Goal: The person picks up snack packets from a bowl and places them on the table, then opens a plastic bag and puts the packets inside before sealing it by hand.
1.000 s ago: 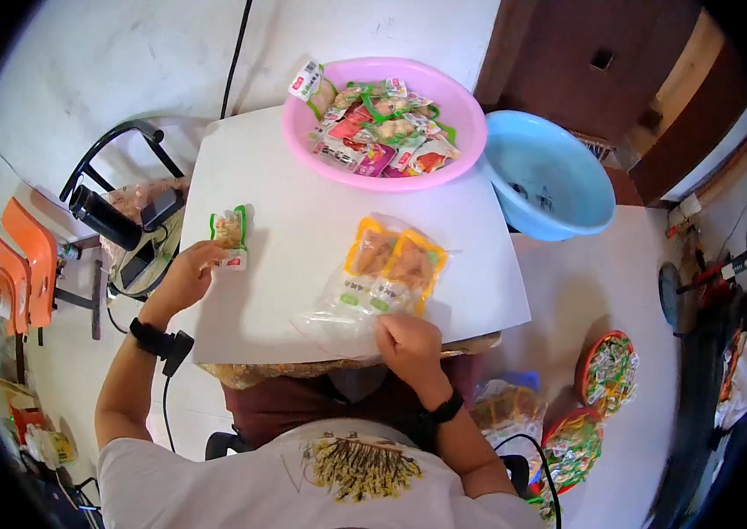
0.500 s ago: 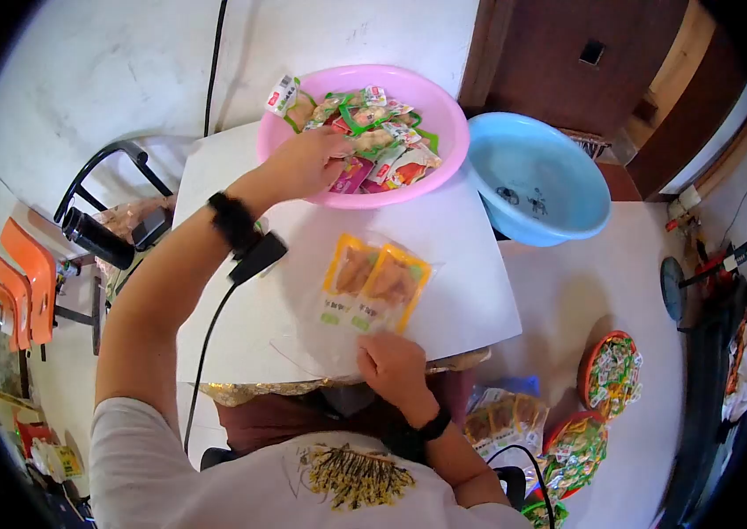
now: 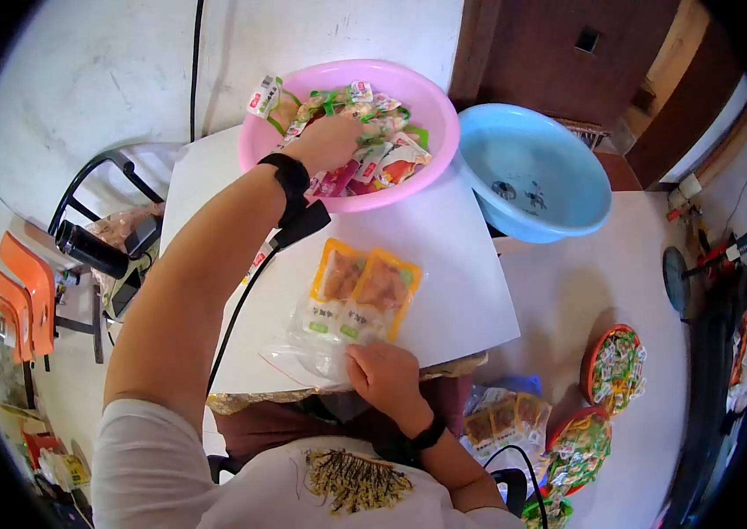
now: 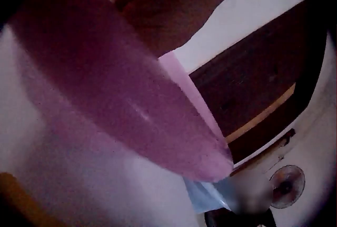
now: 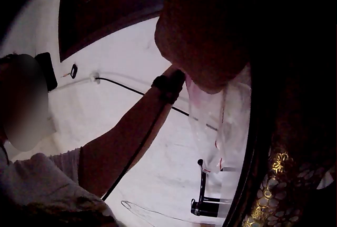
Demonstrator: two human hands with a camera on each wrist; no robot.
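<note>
My left hand [image 3: 331, 143] reaches into the pink basin [image 3: 435, 163] at the far side of the table, its fingers down among small snack packets [image 3: 378, 163] and hidden from view. The left wrist view shows the basin's outer wall [image 4: 137, 116] close by. At the near table edge my right hand [image 3: 387, 377] pinches the open end of a clear zip bag [image 3: 307, 354]. Inside that bag lie two yellow-edged food packets [image 3: 382, 286], side by side. A small packet [image 3: 257, 261] on the table is mostly covered by the left forearm.
A light blue basin [image 3: 537, 167] stands right of the pink one. Red baskets of packets [image 3: 613, 366] and another bag of yellow-edged packets [image 3: 506, 419] sit on the floor at right. A chair [image 3: 109, 181] holding a black bottle [image 3: 91, 249] is at left.
My left hand has left the small packet at the table's left and moved up and right into the pink basin. The right hand stays on the bag's open end.
</note>
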